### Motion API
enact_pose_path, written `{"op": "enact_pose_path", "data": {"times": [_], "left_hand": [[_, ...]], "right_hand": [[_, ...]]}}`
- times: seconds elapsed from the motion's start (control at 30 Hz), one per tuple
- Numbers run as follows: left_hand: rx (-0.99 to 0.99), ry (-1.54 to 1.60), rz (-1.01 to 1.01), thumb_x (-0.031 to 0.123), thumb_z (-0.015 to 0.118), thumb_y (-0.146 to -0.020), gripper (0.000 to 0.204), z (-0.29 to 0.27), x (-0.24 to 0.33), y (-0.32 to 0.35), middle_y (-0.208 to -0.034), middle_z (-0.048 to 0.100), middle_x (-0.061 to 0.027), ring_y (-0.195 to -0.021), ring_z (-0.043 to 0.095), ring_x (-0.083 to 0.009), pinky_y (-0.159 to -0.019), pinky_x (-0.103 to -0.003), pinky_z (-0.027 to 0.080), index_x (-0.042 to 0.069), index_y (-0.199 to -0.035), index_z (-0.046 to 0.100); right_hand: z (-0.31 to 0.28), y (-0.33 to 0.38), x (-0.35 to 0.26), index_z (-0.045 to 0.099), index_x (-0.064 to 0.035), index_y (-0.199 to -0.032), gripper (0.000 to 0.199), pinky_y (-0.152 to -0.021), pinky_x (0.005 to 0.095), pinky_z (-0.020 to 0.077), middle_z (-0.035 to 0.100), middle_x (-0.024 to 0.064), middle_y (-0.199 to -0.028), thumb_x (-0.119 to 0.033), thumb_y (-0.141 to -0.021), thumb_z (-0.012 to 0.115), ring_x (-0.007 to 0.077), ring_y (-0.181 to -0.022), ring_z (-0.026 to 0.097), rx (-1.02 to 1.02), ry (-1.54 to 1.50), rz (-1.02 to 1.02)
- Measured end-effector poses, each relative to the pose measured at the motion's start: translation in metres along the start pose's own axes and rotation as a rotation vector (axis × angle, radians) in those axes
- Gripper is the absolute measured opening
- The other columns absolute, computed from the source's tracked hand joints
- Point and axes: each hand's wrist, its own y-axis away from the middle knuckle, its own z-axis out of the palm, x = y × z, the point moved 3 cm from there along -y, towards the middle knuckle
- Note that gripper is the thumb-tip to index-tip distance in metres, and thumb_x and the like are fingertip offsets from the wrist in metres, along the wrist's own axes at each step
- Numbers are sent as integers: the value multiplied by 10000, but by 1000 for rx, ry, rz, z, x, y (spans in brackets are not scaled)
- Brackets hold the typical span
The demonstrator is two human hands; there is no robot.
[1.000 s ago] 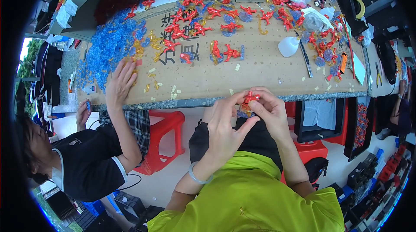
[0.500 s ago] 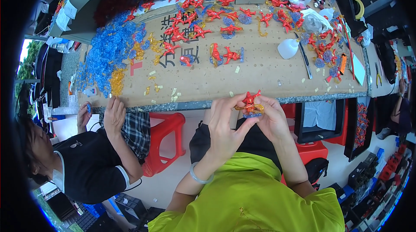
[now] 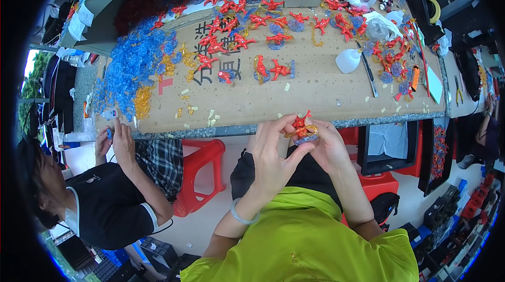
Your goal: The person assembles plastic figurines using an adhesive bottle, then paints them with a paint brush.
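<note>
Between both hands, just off the near edge of the worktable point(image 3: 210, 128), is a small plastic figurine point(image 3: 302, 122) with a red body, a clear yellow swirl and a clear blue base. My left hand point(image 3: 272, 148) grips it from the left, thumb pressed near the base and fingers at its upper side. My right hand point(image 3: 331, 148) closes on its right side, the fingers partly hiding it. On the cardboard beyond my hands stand two similar red figurines, one with a yellow swirl point(image 3: 261, 69) and one beside a blue piece point(image 3: 280, 70).
A heap of clear blue pieces point(image 3: 129, 66) and some yellow pieces point(image 3: 142, 102) lie at the left. More red figurines spread across the back. At right are a white squeeze bottle point(image 3: 349, 61) and tweezers point(image 3: 368, 71). A co-worker point(image 3: 105, 198) sits left, handling a small blue piece.
My hands stay in place; the figurine tilts slightly between my fingers. The co-worker's right hand has moved left from the table edge toward their other hand.
</note>
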Motion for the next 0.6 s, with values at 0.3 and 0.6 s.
{"op": "enact_pose_path", "data": {"times": [0.3,0.6], "left_hand": [[-51,538,-267,189,687,-846,430,-16,-21,-4,-1062,586,-82,-840,544,-144,-747,-269,471,32,-1223,553],[-440,739,-460,13,554,-918,305,-14,-32,8,-1107,630,-125,-934,633,-153,-785,-249,531,-32,-1220,569]], "right_hand": [[15,6,-27,677,49,-998,234,-768,252,482,627,96,-1044,-145,-934,563,133,-876,607,-107,507,-94],[23,4,-34,667,58,-944,159,-666,218,505,687,86,-829,-81,-868,661,94,-729,637,-59,645,125]]}}
